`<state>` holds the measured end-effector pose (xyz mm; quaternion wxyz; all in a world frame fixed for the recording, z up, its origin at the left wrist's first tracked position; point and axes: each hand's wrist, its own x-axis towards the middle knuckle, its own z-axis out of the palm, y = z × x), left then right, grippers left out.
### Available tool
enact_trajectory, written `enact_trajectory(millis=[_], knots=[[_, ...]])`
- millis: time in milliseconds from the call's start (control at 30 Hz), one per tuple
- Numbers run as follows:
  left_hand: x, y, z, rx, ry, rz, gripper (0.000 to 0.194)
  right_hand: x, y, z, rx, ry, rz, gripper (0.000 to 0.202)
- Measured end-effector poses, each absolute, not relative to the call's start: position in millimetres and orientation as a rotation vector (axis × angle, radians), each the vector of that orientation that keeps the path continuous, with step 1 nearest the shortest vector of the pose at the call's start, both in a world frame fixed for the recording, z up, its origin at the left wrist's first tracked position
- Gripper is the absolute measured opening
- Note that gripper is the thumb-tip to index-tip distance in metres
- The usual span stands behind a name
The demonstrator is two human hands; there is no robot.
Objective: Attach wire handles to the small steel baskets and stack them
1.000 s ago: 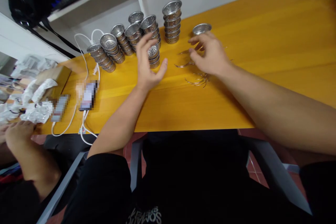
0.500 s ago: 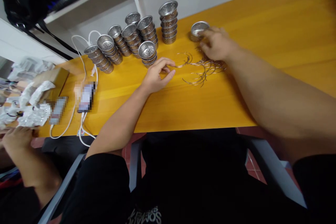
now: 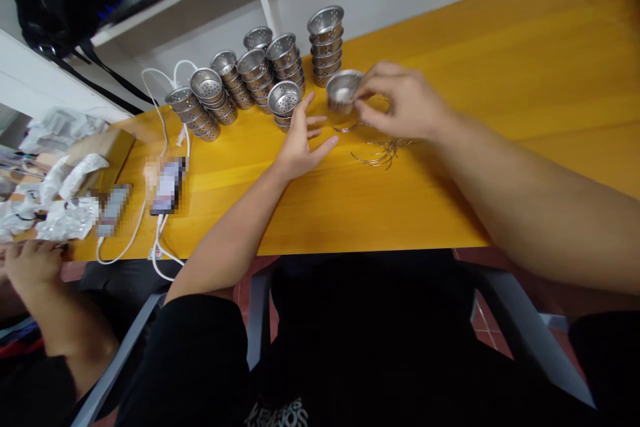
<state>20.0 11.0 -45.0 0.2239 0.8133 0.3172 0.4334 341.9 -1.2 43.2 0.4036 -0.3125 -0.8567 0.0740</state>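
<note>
My right hand (image 3: 400, 101) pinches the rim of a small perforated metal cup (image 3: 343, 95) and holds it above the wooden table (image 3: 320, 210). My left hand (image 3: 303, 143) is open, fingers spread, just left of that cup. Behind its fingertips stands a short stack of similar cups (image 3: 284, 101). Thin curved metal wires (image 3: 383, 155) lie in a loose heap under and in front of my right hand, which hides part of them.
Several stacks of perforated cups (image 3: 254, 73) line the table's back edge, with a tall stack (image 3: 327, 47) at their right end. Phones with white cables, such as this phone (image 3: 169, 185), lie left. Another person's hand (image 3: 35, 267) rests beside plastic-wrapped packets (image 3: 75, 217).
My right hand has taken hold of the single cup at the right and brought it left, toward my left hand. The left hand's fingers have spread from a curled pose.
</note>
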Motion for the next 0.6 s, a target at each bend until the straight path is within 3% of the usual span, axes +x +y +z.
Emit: enact_trajectory(millis=[200,367,467,600], knots=[[15,18,-49,2.299,0.889,1.089,0.127,314,-50,64,-0.758,-2.298,0.334,0.03],[11,17,-44,2.261,0.927,1.147,0.122,331,-46,98,-1.755,-2.065,0.2,0.061],[11,12,-39,2.257,0.909,1.123,0.115,340,-38,112,-2.265,-1.996,0.338,0.077],[12,3,-30,2.252,0.873,1.078,0.11,350,-21,98,-2.347,-2.088,0.43,0.066]])
